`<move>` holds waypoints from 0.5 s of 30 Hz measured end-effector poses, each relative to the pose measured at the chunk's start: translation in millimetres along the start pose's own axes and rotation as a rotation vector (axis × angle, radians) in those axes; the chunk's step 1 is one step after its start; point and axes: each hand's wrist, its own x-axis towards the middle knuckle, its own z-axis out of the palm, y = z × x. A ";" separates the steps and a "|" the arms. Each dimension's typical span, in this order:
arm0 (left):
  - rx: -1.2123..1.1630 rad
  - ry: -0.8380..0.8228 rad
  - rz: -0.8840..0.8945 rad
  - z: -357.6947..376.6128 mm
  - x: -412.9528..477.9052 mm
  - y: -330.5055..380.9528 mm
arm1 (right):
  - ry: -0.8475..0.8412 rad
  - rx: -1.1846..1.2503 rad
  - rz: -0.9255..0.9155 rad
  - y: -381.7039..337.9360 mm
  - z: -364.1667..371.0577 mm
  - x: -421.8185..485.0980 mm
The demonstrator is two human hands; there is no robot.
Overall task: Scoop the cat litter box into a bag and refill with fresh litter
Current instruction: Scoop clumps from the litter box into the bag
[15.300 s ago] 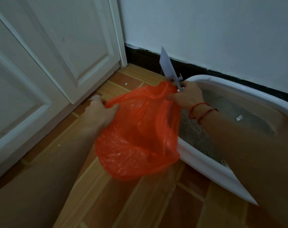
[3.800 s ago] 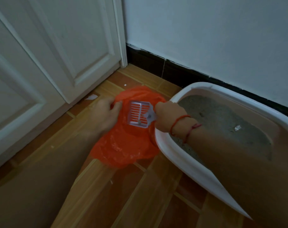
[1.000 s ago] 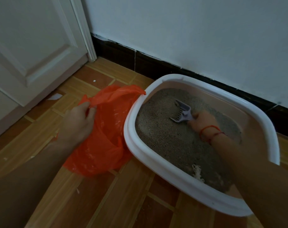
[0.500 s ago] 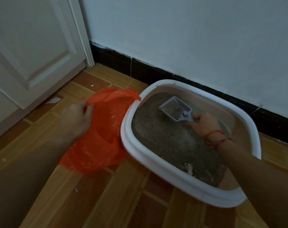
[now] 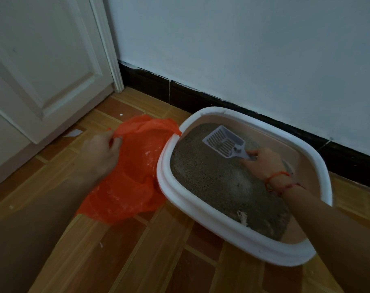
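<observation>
Right hand grips the light, stiff scoop by its handle; left hand pinches the flimsy orange bag rim, probably slippery.

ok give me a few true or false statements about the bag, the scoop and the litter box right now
1. The left hand pinches the edge of the orange bag. True.
2. The scoop is inside the bag. False: the right hand holds it by the handle over the litter, inside the litter box.
3. The scoop is heaped with litter. False: its slotted bowl looks empty.
4. The bag lies on the floor beside the litter box. True.
</observation>
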 end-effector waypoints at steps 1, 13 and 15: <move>-0.008 -0.001 0.000 -0.6 -0.8 0.4 | 0.003 -0.007 -0.001 -0.1 -0.6 0.0; 0.000 -0.027 -0.036 -5.8 -1.5 2.8 | -0.042 -0.034 -0.015 -1.9 0.0 -1.9; -0.009 -0.028 -0.044 -6.0 -2.2 4.9 | -0.045 -0.030 -0.026 -4.5 -1.2 -3.1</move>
